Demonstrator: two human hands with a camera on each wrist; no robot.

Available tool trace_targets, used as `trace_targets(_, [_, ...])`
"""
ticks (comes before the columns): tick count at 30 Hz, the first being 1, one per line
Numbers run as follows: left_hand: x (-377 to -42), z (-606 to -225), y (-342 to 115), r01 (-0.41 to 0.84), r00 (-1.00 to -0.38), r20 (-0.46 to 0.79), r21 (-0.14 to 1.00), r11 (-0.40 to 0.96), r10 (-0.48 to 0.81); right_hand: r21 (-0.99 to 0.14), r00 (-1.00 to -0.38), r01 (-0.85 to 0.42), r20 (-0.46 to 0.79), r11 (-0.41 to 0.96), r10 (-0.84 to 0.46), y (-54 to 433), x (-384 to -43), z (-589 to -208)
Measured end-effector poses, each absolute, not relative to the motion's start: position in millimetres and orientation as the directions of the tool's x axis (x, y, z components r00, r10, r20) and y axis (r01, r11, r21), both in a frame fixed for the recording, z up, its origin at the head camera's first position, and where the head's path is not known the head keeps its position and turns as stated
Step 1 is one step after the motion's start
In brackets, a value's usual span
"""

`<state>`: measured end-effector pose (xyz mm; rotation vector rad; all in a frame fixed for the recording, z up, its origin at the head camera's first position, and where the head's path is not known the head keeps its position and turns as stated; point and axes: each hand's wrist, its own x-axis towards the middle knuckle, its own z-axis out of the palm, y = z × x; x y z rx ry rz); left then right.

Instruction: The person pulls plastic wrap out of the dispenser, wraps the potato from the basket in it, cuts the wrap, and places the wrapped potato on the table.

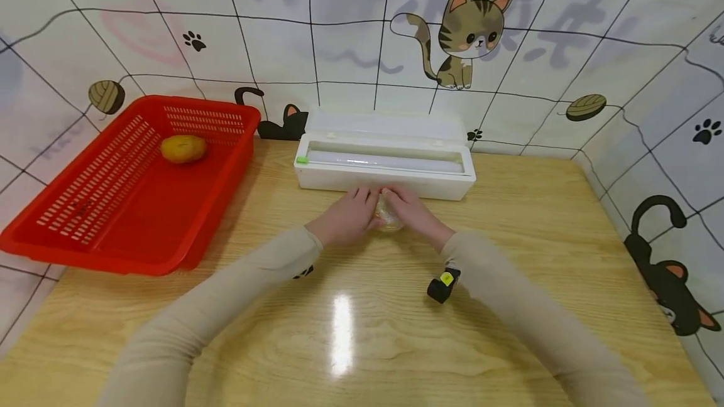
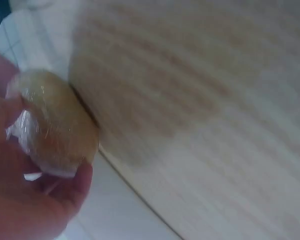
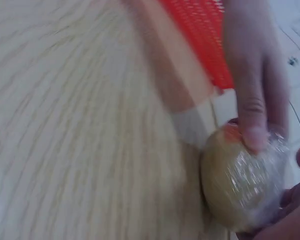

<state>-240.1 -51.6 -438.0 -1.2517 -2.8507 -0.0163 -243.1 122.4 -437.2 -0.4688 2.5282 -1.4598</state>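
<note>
A potato wrapped in shiny cling film lies between both hands, close in front of the white film box. My left hand grips it from the left, thumb and fingers curled about its side. From the other side my right hand holds it too, its fingers meeting the left ones near the top. In the left wrist view, the film on the potato is bunched and creased on the palm side. The right wrist view shows the left thumb pressing on the wrapped potato.
The white cling film box stands by the back wall with its lid up and a roll inside. At the left, a red plastic basket holds another potato. Cat-patterned sheeting borders the wooden table.
</note>
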Motion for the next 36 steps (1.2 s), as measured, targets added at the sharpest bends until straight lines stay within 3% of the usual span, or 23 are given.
trace_targets(4, [-234.4, -440.2, -49.5, 0.721, -0.692, 0.019, -0.008, 0.692, 0.721, -0.701, -0.926, -0.325, 0.099, 0.635, -0.365, 106.7, -243.6, -446.9])
trace_targets(9, [-240.4, -443.3, -61.0, 0.715, -0.667, 0.035, 0.31, 0.626, 0.744, -0.502, -0.919, -0.393, 0.18, 0.771, -0.351, 104.7, -245.6, -458.5])
trace_targets(11, [-245.2, -443.3, -67.0, 0.695, -0.655, 0.07, 0.447, 0.563, 0.753, -0.471, -0.912, -0.41, 0.195, 0.781, -0.361, 105.3, -247.0, -459.3])
trace_targets(15, [-256.3, -443.8, -76.6, 0.657, -0.653, 0.12, 0.581, 0.481, 0.747, -0.436, -0.897, -0.441, 0.2, 0.784, -0.393, 104.5, -250.3, -458.8])
trace_targets(21, [-277.1, -441.8, -81.0, 0.476, -0.676, 0.057, 0.794, 0.377, 0.735, -0.421, -0.903, -0.429, 0.163, 0.799, -0.399, 101.4, -252.2, -458.2])
trace_targets(26, [-285.0, -437.8, -83.3, 0.389, -0.671, -0.021, 0.841, 0.376, 0.741, -0.412, -0.908, -0.415, 0.129, 0.811, -0.399, 100.3, -253.4, -458.2])
trace_targets(32, [-288.5, -438.0, -87.0, 0.391, -0.63, -0.014, 0.859, 0.332, 0.777, -0.444, -0.9, -0.425, 0.112, 0.789, -0.422, 105.3, -255.1, -455.9])
trace_targets(36, [-291.6, -437.5, -85.9, 0.404, -0.639, -0.028, 0.838, 0.367, 0.769, -0.441, -0.88, -0.46, 0.112, 0.771, -0.461, 107.0, -256.8, -453.1])
